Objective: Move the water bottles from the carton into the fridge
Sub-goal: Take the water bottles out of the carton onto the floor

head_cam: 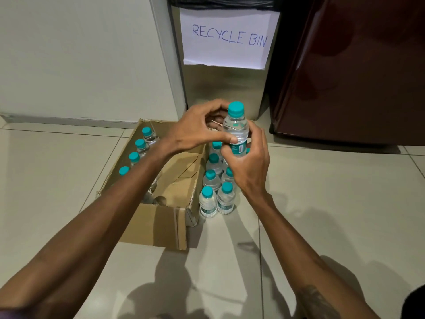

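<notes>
Head view, one frame. I log both hands meeting at the centre of the frame on one water bottle (235,127), which is upright with its teal cap on top and raised above the bottles on the floor. The right hand (249,168) wraps the lower, labelled part, fingers curled round it. The left hand (195,131) reaches in from the left, thumb pressed on the bottle's front and fingers curled behind its shoulder; I read that as a grip too. The carton (158,221) sits open on the tiled floor (333,203) at centre left. A row of bottles (140,145) stands along its left wall, four caps showing, with the left forearm crossing over them. Just beside the carton's right wall a floor cluster (216,200) of bottles stands upright, partly hidden by the right hand; I cannot count it exactly. The fridge (356,77), dark maroon, fills the upper right. To its left, at top centre, stands a steel bin (225,90) with a paper sign (227,38) reading "RECYCLE BIN".
</notes>
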Demonstrator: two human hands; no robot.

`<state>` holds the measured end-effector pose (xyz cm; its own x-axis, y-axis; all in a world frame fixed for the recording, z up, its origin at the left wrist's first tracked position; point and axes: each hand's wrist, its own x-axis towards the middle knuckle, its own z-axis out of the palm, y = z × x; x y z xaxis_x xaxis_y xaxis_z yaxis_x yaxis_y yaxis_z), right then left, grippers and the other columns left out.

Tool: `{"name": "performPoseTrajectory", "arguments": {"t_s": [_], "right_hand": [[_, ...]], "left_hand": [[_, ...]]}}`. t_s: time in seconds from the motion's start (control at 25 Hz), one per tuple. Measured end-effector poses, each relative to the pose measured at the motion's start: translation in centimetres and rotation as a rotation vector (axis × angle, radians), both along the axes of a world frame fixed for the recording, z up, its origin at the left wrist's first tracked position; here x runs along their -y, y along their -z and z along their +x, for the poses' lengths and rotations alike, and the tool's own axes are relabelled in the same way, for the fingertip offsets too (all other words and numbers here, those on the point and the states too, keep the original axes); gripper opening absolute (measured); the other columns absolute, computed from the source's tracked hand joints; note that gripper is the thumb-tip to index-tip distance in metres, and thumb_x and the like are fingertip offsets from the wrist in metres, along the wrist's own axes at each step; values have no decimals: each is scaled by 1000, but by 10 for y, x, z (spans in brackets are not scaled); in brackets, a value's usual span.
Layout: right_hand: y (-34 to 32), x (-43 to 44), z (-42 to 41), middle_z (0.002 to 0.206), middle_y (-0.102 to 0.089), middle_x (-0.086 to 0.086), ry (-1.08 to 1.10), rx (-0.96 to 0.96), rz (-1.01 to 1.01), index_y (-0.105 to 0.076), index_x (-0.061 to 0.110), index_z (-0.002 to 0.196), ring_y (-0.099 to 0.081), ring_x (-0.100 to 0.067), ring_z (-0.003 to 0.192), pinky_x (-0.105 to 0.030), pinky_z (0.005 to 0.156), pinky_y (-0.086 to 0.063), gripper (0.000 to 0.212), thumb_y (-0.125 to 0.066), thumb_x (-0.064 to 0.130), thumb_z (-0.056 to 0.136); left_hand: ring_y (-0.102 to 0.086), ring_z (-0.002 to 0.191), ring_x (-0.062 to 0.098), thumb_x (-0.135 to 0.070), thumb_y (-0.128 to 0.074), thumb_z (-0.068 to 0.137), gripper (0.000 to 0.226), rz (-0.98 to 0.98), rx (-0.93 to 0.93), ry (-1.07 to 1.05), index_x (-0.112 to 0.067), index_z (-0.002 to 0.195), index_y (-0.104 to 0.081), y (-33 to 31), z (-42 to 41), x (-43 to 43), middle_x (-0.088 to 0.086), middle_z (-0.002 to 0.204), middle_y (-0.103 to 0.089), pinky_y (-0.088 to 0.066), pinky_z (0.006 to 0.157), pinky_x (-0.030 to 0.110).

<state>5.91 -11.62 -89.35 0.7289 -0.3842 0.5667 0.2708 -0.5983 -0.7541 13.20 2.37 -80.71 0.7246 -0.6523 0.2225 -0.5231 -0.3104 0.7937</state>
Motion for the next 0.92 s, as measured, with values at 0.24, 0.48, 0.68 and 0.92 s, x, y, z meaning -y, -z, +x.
{"name": "performPoseTrajectory", "arguments": {"t_s": [0.24, 0.48, 0.68, 0.92], "right_hand": [[44, 24, -16, 120, -54, 11, 163, -94, 207, -46, 21, 130, -57, -4, 105, -28, 88, -56, 61, -76, 34, 79], [109, 34, -43, 117, -43, 20, 44, -366, 304, -46, 27, 128, -55, 5, 101, -15, 84, -49, 63, -81, 30, 76], [133, 33, -42, 115, -45, 17, 3, -412, 267, -48, 26, 126, -55, -10, 108, -30, 90, -52, 61, -81, 29, 76], [137, 37, -40, 122, -44, 18, -81, -441, 291, -41, 39, 130, -53, -6, 113, -24, 93, -49, 60, -76, 29, 82]], "left_hand": [[-64, 109, 15, -44, -66, 90, 47, 280, 62, -658, -17, 129, -61, 14, 30, -48, 1, 124, -66, -52, 97, 34], [-66, 100, 34, -27, -77, 83, 47, 647, -206, -936, -3, 120, -61, 62, 35, -111, 18, 116, -66, -54, 90, 46], [-62, 100, 34, -23, -75, 83, 39, 724, -191, -1023, 0, 112, -62, 81, 32, -132, 19, 108, -65, -54, 90, 46], [-60, 98, 30, -27, -72, 86, 32, 789, -155, -1023, -4, 107, -66, 84, 33, -139, 13, 98, -66, -52, 90, 42]]}}
